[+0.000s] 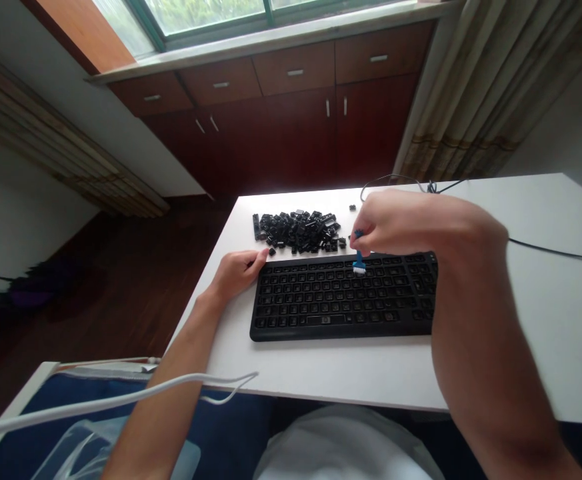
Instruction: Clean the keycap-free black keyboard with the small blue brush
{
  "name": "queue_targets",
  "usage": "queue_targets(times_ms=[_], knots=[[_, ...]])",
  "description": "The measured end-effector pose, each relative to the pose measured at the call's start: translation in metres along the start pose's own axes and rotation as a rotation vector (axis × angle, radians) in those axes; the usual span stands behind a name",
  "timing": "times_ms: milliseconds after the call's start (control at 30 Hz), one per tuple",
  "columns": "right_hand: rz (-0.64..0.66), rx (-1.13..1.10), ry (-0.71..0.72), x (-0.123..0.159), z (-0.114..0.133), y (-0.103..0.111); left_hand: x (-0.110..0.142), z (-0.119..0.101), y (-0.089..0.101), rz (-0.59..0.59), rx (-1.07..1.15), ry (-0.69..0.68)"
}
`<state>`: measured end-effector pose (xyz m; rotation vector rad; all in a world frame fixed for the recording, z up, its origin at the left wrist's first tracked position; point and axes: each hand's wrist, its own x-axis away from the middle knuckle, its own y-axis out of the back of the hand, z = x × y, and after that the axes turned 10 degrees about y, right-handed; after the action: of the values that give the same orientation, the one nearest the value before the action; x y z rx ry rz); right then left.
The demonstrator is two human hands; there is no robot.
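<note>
1 white table [535, 333], carrying 1 black cable [555, 251] at 2 o'clock and 1 black keyboard [341, 300] mid-table. 1 heap of black keycaps [298, 232] lay at the keyboard's 11 o'clock. Left hand [235, 273]: released, open, just beside the keyboard at 10 o'clock. Right hand [405, 223]: clenched on 1 small blue brush [359, 257], its bristles at the keyboard's top edge, 1 o'clock.

A white table [545, 320] holds a black keyboard [343, 300], loose keycaps [298, 233] and a cable [551, 252].
</note>
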<state>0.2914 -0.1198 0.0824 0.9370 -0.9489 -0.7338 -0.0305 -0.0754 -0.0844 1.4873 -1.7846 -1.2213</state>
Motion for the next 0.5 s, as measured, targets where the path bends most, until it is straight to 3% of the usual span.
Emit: queue_targets(times_ms=[100,233,300,400,433,500], knots=[[0.035,0.029,-0.011,0.0,0.002,-0.001,0.0,0.001,0.0,0.005,0.001,-0.002],[-0.112,0.098,-0.132,0.007,0.01,0.001,0.0,0.003,0.0,0.007,-0.009,0.006],[-0.107,0.054,-0.073,0.01,0.011,0.002,0.0,0.003,-0.001,0.014,-0.015,0.012],[0.042,-0.083,0.101,0.008,0.01,0.001,0.0,0.004,-0.001,0.02,-0.019,0.015],[0.061,-0.082,0.085,0.006,0.009,0.0,0.0,0.004,-0.001,0.017,-0.019,0.017],[-0.021,0.017,-0.066,0.004,0.009,-0.002,0.0,0.004,-0.001,0.012,-0.021,0.022]])
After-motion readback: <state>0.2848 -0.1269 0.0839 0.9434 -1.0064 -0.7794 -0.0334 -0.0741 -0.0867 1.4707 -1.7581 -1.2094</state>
